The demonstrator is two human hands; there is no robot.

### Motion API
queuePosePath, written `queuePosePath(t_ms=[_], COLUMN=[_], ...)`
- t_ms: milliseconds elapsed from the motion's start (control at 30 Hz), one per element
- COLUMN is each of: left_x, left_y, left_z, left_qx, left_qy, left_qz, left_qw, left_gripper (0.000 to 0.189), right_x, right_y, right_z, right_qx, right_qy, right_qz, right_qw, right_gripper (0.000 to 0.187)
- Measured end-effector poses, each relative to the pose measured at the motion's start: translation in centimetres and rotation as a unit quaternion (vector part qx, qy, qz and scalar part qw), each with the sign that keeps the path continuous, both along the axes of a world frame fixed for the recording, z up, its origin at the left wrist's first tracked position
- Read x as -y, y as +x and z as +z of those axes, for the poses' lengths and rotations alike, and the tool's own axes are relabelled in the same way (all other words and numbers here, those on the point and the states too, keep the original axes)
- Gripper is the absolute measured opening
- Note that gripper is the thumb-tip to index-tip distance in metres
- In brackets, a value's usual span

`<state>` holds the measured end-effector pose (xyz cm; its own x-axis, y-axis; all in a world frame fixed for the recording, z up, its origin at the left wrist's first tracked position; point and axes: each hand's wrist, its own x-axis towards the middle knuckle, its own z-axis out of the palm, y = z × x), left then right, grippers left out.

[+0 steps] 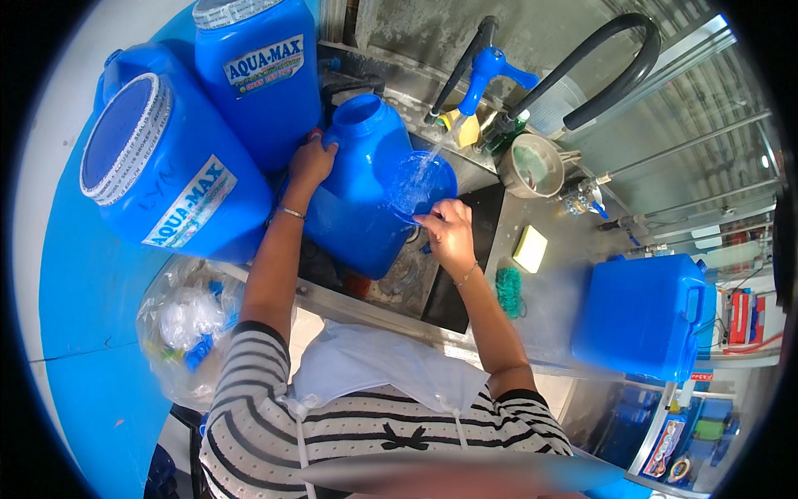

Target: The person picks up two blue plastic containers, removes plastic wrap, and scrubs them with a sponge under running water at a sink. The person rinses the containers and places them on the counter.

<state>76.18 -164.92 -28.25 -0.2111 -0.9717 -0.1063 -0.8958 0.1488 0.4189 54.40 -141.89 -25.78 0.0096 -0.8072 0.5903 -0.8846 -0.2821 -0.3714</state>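
My right hand (450, 232) pinches the near rim of a round blue plastic lid (446, 171). Water from a tap with a blue lever handle (489, 62) streams into the lid and splashes inside it. My left hand (312, 163) grips an uncapped blue plastic water container (355, 212) at its upper left side, by a small red part. That container stands tilted in the steel sink (399, 284), its round mouth facing up. Two capped blue containers, one behind (262, 100) and one in front (187, 168), stand left of my left arm; both bear printed labels.
On the steel counter right of the sink are a yellow sponge (530, 249), a green scrubber (509, 292), a beige dipper (530, 165) and another blue container (636, 315). A black hose (645, 43) arches above. A clear plastic bag (187, 324) of wrappers hangs at the left.
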Motion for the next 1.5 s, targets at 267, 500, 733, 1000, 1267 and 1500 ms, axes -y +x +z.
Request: queuePosePath(t_ms=[267,500,733,1000,1267,1500], left_x=[-3.2,-5.4,-8.4,-10.8,-12.2,-12.1], left_y=[-2.4,-4.2,-7.7,-7.7,-7.5,-4.9], left_z=[2.4,3.3,5.4,6.9,7.0,5.6], left_qx=[-0.029,-0.098,-0.016,-0.008,-0.006,-0.071], left_qy=[-0.041,-0.089,-0.054,-0.071,-0.067,-0.062], left_qz=[-0.03,-0.168,-0.178,-0.252,-0.265,-0.21], left_qw=[0.998,0.977,0.982,0.965,0.962,0.973], left_gripper=[0.063,0.053,0.06,0.059,0.057,0.051], right_x=[1.7,0.8,-6.4,-17.7,-14.4,-17.9], right_y=[1.0,0.2,-11.7,-30.5,-19.3,-10.0], right_z=[0.9,3.3,1.3,-8.8,-7.6,-7.5], right_qx=[0.509,0.795,0.332,-0.005,-0.033,-0.051], right_qy=[0.072,0.192,0.028,0.249,0.123,0.345], right_qz=[0.052,0.138,-0.181,-0.526,-0.362,-0.366], right_qw=[0.856,0.558,0.926,0.813,0.924,0.863], right_gripper=[0.028,0.03,0.033,0.041,0.048,0.07])
